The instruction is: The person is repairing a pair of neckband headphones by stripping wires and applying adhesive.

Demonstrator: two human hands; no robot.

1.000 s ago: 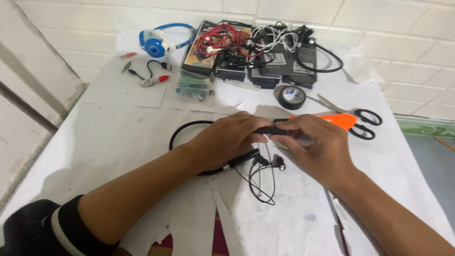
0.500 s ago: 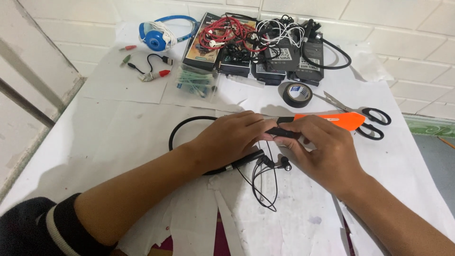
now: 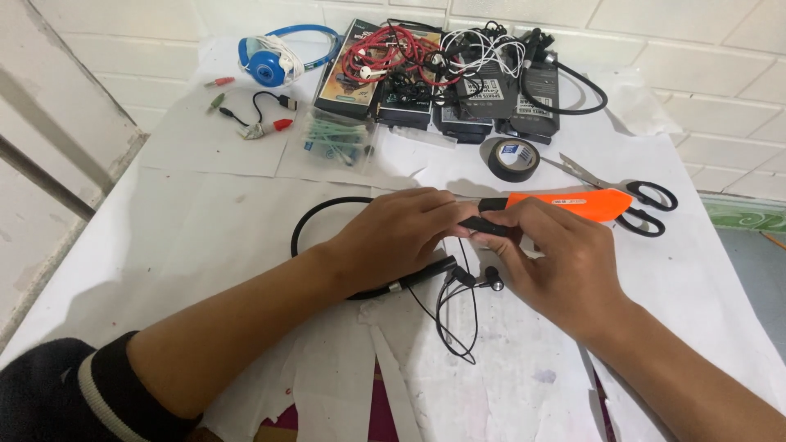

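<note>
Both hands meet at the middle of the white-covered counter (image 3: pixel 164 237). The left hand (image 3: pixel 393 237) is closed over one black end of the neckband earphones (image 3: pixel 327 214), and the right hand (image 3: pixel 565 266) pinches the same end piece between thumb and fingertips. The band loops left; its earbuds (image 3: pixel 491 283) and thin wires lie just below the hands. An orange utility knife (image 3: pixel 573 202) lies just behind the fingers, beside black-handled scissors (image 3: pixel 647 205) and a black tape roll (image 3: pixel 514 159)

A single head-worn camera looks steeply down, close over the paper-covered table (image 3: pixel 205 229) toward a tiled wall (image 3: pixel 655 24).
</note>
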